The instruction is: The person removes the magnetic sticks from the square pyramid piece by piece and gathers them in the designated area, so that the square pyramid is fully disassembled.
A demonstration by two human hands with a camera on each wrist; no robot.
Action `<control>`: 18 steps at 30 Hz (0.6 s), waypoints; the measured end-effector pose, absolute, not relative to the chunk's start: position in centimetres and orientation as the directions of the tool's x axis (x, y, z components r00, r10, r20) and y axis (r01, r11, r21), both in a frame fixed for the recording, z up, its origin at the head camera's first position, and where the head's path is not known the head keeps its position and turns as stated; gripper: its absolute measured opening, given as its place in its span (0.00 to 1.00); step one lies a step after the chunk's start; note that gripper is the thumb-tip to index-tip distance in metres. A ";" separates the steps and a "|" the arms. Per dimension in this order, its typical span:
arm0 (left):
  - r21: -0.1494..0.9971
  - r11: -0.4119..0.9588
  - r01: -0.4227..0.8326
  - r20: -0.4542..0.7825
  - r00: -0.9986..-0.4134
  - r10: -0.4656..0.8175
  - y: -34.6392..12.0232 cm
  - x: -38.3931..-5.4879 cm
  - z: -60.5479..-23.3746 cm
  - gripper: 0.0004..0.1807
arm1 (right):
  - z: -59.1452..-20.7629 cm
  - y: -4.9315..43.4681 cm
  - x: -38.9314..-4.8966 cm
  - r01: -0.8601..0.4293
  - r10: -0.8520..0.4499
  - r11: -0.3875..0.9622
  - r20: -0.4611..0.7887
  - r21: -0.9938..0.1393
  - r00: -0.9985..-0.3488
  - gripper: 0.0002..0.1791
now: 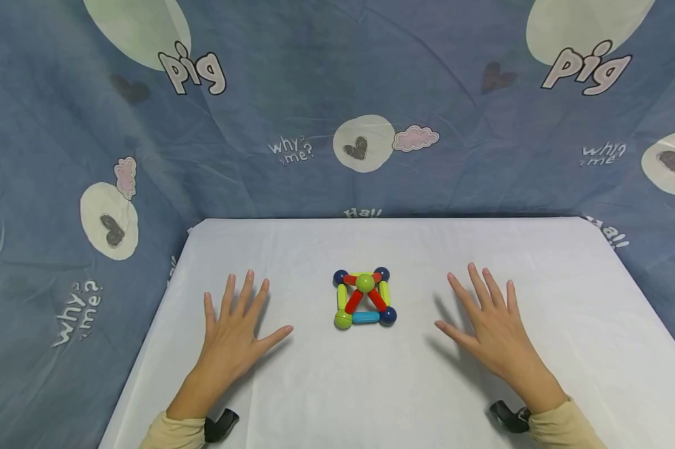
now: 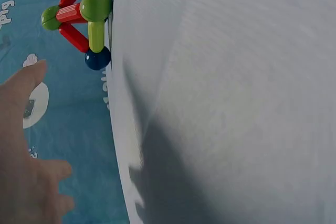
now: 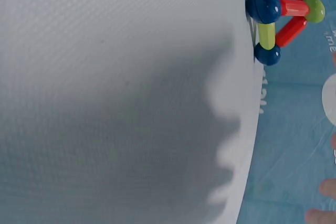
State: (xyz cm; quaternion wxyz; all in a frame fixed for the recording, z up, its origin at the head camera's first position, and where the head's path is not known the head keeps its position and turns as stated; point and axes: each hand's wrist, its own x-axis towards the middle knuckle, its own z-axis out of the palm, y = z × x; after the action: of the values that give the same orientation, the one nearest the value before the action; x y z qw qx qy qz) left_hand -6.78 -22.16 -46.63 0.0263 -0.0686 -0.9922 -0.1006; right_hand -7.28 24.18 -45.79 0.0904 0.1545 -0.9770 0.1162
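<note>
A small pyramid of coloured rods and balls [image 1: 366, 299] stands on the white table in the head view. Its square base has blue and green balls joined by yellow-green rods and one light blue rod; red rods rise to a green ball [image 1: 365, 283] on top. To its left, my left hand [image 1: 230, 340] hovers with fingers spread, holding nothing. My right hand [image 1: 494, 333] is spread likewise to its right, apart from it. Both wrist views show the pyramid [image 2: 94, 36] from the side, with the top ball [image 3: 315, 9] clear of the table.
A white cloth covers the table [image 1: 371, 386]. Behind and at the left hangs a blue printed curtain [image 1: 292, 75]. Dark wrist cameras [image 1: 222, 426] sit at both sleeves, and the hands cast shadows on the cloth.
</note>
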 end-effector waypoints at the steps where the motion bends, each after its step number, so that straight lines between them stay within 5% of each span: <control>1: 0.199 0.969 0.147 0.070 -0.988 0.135 -22.1 -6.8 -46.6 0.56 | -45.8 24.2 -7.3 -0.327 -0.283 0.923 0.219 -0.201 -0.934 0.49; 11: 0.313 0.931 0.189 0.072 -0.982 0.175 -21.1 -7.5 -46.9 0.51 | -45.8 23.3 -8.0 -0.406 -0.314 0.883 0.347 -0.234 -0.884 0.44; 18: 0.482 0.857 0.184 0.023 -0.980 0.197 -19.1 -8.7 -47.3 0.48 | -45.4 21.5 -8.9 -0.435 -0.318 0.823 0.336 -0.367 -0.886 0.29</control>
State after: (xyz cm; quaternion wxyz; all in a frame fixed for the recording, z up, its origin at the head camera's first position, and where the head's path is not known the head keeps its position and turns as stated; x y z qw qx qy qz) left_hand -8.70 -19.14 -47.27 -0.0136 -0.0988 -0.9634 -0.2487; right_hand -8.91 21.48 -45.40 0.1312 0.1990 -0.9456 0.2216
